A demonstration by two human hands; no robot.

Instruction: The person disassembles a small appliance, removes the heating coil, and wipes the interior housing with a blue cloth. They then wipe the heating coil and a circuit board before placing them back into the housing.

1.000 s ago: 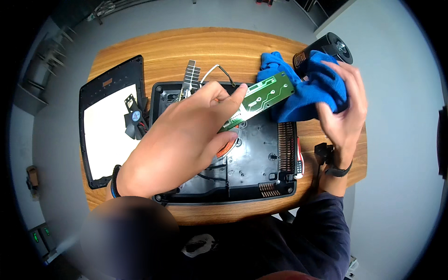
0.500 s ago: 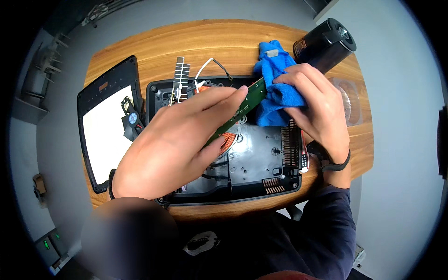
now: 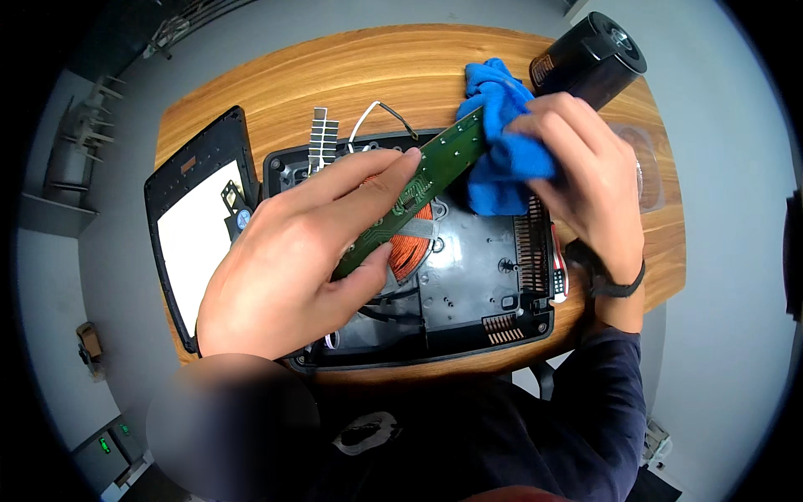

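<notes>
A long, narrow green circuit board [image 3: 437, 161] is pinched between the thumb and fingers of my left hand [image 3: 297, 243], tilted with its far end up to the right. In my right hand [image 3: 590, 171] a crumpled blue cloth [image 3: 502, 167] is gripped against that far end of the board. Below both hands lies an open black appliance housing [image 3: 468, 280]. Inside it a round copper coil [image 3: 410, 255] shows in part; my left hand and the board hide the rest. A finned metal heat sink [image 3: 323, 140] stands at the housing's far left.
On the left of the wooden table [image 3: 401, 63] lies a black-framed panel [image 3: 196, 251] with a white sheet and a small black fan [image 3: 240, 213] on it. At the far right are a black cylinder [image 3: 588, 63] and a clear plastic tray [image 3: 648, 171]. A white wire [image 3: 361, 121] sticks up behind the housing.
The board has turned so more of its green face shows. My right hand has shifted slightly right with the cloth, still at the board's end. The whole view has moved a little.
</notes>
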